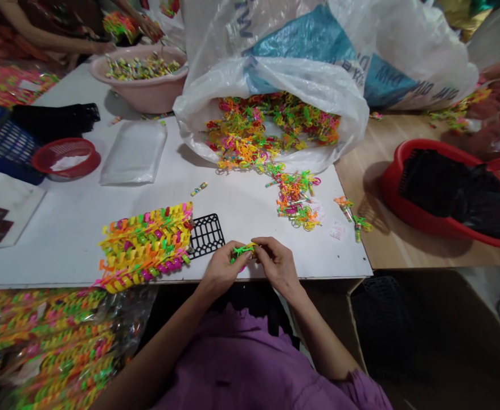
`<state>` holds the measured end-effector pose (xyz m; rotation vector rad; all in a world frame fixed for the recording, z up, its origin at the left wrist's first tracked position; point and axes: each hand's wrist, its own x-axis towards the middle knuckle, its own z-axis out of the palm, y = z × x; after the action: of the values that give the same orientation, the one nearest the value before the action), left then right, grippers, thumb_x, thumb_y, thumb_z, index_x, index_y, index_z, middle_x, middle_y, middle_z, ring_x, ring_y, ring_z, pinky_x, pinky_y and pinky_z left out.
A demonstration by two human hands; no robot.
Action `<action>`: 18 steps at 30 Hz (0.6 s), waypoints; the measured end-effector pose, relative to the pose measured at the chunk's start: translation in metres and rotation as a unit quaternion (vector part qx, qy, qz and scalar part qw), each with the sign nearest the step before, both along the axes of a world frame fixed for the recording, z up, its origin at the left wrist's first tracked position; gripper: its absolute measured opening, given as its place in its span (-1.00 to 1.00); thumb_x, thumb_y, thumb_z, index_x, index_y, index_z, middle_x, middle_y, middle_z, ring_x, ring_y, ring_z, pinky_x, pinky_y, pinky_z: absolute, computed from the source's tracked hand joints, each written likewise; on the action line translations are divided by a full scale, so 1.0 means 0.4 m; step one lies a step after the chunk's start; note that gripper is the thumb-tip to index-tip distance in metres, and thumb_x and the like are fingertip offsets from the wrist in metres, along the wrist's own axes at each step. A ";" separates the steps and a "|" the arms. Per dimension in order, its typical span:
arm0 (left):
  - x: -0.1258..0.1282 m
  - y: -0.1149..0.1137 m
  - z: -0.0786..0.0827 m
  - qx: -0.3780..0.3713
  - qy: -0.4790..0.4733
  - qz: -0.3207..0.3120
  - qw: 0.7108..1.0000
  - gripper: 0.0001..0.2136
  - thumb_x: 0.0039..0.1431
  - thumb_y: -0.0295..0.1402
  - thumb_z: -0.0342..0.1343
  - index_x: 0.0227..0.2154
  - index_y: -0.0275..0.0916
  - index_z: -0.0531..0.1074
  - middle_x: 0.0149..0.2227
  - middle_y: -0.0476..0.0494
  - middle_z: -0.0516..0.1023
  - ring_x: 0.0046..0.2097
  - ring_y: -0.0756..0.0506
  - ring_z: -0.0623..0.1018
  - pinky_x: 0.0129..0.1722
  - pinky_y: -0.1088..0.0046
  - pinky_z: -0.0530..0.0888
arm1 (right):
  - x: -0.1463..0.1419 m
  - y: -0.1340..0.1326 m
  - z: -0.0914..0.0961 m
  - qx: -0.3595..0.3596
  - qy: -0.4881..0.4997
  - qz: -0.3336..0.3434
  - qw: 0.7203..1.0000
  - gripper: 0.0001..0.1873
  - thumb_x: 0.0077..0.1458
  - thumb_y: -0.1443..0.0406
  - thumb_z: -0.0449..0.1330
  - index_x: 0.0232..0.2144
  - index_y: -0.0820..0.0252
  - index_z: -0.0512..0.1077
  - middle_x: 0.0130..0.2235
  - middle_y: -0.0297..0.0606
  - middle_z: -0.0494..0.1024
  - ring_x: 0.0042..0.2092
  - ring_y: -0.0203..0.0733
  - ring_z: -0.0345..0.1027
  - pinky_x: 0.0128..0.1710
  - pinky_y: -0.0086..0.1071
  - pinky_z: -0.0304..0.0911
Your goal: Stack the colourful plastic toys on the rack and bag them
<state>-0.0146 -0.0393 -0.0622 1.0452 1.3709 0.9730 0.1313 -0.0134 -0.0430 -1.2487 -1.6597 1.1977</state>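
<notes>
**Tight two-handed pinch**

The left hand (222, 270) and right hand (278, 265) nearly meet, their fingers (271, 250) curled closed and gripping a small green-and-yellow plastic strip (242, 251) between them, just above the near edge of the white table (318, 259). A black plastic grid (206, 235) lies just beside the left hand, touching a stack of neon strips (143, 247). Loose pieces (295, 199) lie ahead, near the right hand.

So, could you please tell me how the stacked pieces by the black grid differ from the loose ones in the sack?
The stacked pieces form ordered rows, the loose pieces a jumbled heap. The stacked pieces lie on the white table, the loose pieces inside a white sack. Both mix neon colours.
</notes>
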 end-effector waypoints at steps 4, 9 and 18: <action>-0.003 0.001 0.003 -0.014 -0.022 -0.007 1.000 -0.74 0.02 -0.15 0.12 -0.36 -0.26 0.39 -0.50 -0.02 0.45 -0.46 0.02 0.42 -0.45 0.52 0.33 | 0.000 0.007 0.000 0.012 0.003 -0.007 1.000 -0.80 0.12 0.26 0.08 -0.23 0.16 0.44 -0.28 -0.24 0.50 -0.31 -0.28 0.40 -0.30 -0.42 0.33; 0.001 0.001 0.004 -0.032 -0.071 -0.005 0.997 -0.73 0.00 -0.17 0.15 -0.32 -0.25 0.40 -0.44 -0.05 0.50 -0.40 -0.01 0.49 -0.36 0.48 0.41 | -0.002 0.010 0.004 -0.001 0.018 -0.010 1.000 -0.80 0.11 0.26 0.09 -0.23 0.16 0.44 -0.31 -0.28 0.51 -0.34 -0.30 0.39 -0.32 -0.43 0.32; 0.013 -0.002 0.017 -0.017 -0.102 0.050 0.993 -0.75 -0.03 -0.18 0.17 -0.36 -0.26 0.42 -0.47 -0.01 0.51 -0.41 0.01 0.49 -0.34 0.49 0.42 | -0.011 0.008 0.036 0.039 0.028 -0.012 0.999 -0.80 0.11 0.29 0.09 -0.24 0.17 0.46 -0.30 -0.27 0.51 -0.30 -0.29 0.39 -0.28 -0.44 0.32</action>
<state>-0.0095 -0.0400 -0.0556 0.8341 1.2747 1.0957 0.1268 -0.0103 -0.0285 -1.1742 -1.6306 1.1310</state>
